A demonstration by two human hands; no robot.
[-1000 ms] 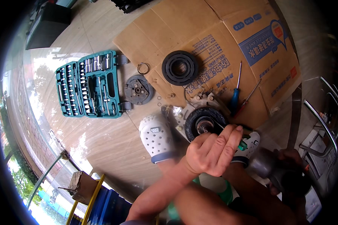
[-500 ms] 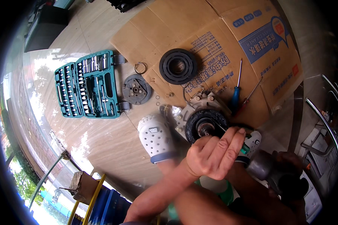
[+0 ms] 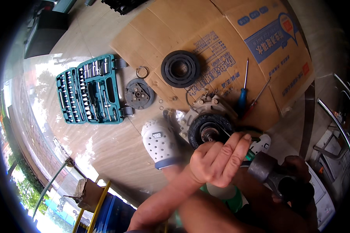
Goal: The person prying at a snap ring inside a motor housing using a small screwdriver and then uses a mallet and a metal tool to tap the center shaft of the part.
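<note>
My left hand (image 3: 219, 161) is closed around a green-handled screwdriver (image 3: 251, 155); its thin shaft points at the black ring (image 3: 198, 130) on the front of a metal compressor (image 3: 196, 112). Whether the tip touches is hard to tell. My right hand (image 3: 298, 167), dark and partly hidden, grips a heavy hammer (image 3: 262, 167). The grey hammer face is right by the end of the green handle. The compressor sits on the cardboard between my white clogs (image 3: 159, 143), with its shaft end facing me.
Flattened cardboard (image 3: 159, 31) bears a grooved black pulley (image 3: 180, 69) and a blue screwdriver (image 3: 242, 97). Left of it lie a round clutch plate (image 3: 139, 94), a metal ring (image 3: 142, 72) and an open teal socket set (image 3: 90, 91). Chrome tubing (image 3: 337, 122) stands at right.
The hammer has swung leftward, from apart to right by the screwdriver's handle end. My left hand stays nearly in place, and the whole view has shifted slightly.
</note>
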